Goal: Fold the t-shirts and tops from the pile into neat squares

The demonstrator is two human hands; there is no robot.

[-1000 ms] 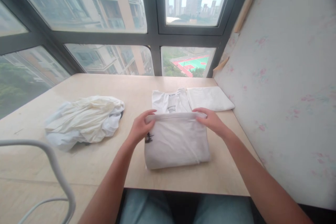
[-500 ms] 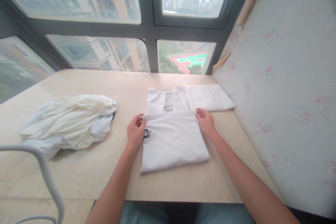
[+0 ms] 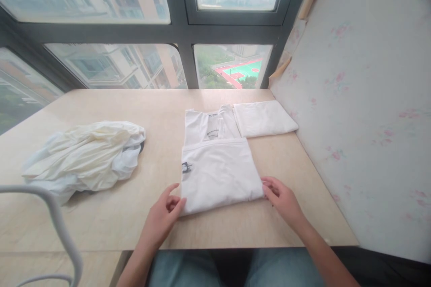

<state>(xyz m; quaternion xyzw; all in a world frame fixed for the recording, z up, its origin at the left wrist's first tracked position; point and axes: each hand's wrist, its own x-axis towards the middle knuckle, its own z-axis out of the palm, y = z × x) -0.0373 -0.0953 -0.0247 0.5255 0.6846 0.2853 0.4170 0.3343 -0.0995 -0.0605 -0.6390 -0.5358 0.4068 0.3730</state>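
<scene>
Left hand (image 3: 163,215) and right hand (image 3: 284,199) at the near corners of a white shirt (image 3: 218,170)

The white shirt lies flat on the light wood bench (image 3: 202,235), close to the person's legs (image 3: 183,269). Its bottom part is folded up over the rest, and the neck part pokes out at the far end. There is a small black picture (image 3: 186,167) on the left edge of the fold. Thin dark lines (image 3: 213,133) show inside the neck.

The left hand is partly open, with the thumb tip on the shirt's near left corner. Its pointing finger sticks out and the other fingers curl in. There is a gap between that finger and the thumb. The right hand is bent, with its fingertips at the shirt's near right corner. I cannot tell if it pinches the cloth.

A folded white cloth (image 3: 264,119) lies past the shirt, on its far right side, right by the neck part. A crumpled pile of white and cream cloth (image 3: 90,154) sits well to the left of the shirt. Nearer than that pile, also left of the shirt, is a bent gray tube (image 3: 62,224).

Behind the shirt are big windows (image 3: 232,67) with dark frames. To the right of the shirt is a pale wall (image 3: 363,121) with pink flowers.
</scene>
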